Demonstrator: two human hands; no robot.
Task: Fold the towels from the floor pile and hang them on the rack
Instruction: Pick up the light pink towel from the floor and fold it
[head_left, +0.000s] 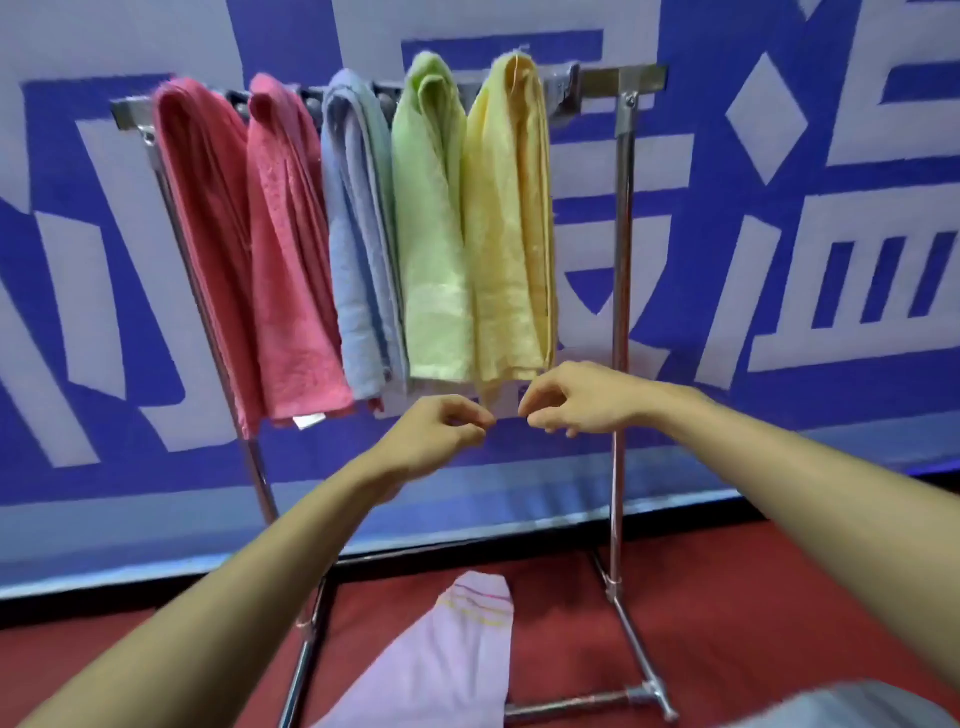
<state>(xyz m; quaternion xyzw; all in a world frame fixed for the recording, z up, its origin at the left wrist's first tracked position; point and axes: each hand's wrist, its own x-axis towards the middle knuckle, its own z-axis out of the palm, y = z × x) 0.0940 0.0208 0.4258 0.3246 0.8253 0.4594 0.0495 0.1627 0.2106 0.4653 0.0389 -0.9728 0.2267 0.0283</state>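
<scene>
**Five towels up, hands at yellow hem: slip and crowding risks**

Landmark: rack (623, 218), metal, standing on the red floor (727, 597) in front of a blue-and-white patterned wall (831, 156).

On the rack's top bar, left to right: dark pink towel (202, 234), pink towel (291, 270), blue towel (358, 249), green towel (431, 234), yellow towel (509, 234). All folded, draped over the bar, packed side by side and touching. The right end of the bar past the yellow towel is bare.

Left hand (436, 436) and right hand (576, 400) sit just below the yellow towel's lower edge, close to each other. Fingers of both are curled in, tips pinched together; nothing visibly held. Contact with the hem: cannot tell, looks just clear of it.

Below the rack, on the floor between its feet, lies a pale pink towel (447, 654), unfolded, still to do. A grey cloth edge (857, 706) shows at the lower right of the rack; unclear what it is.

Risks, judged:
- Tugging the yellow hem unevenly could drag it off the bar, since it only hangs by drape.
- Towels are crowded; nudging one could shift its neighbours.
- Hanging the pale pink towel needs the bare end; squeezing it in elsewhere could bunch the rest.
- The rack looks light; a hard pull could tip or roll it.
</scene>
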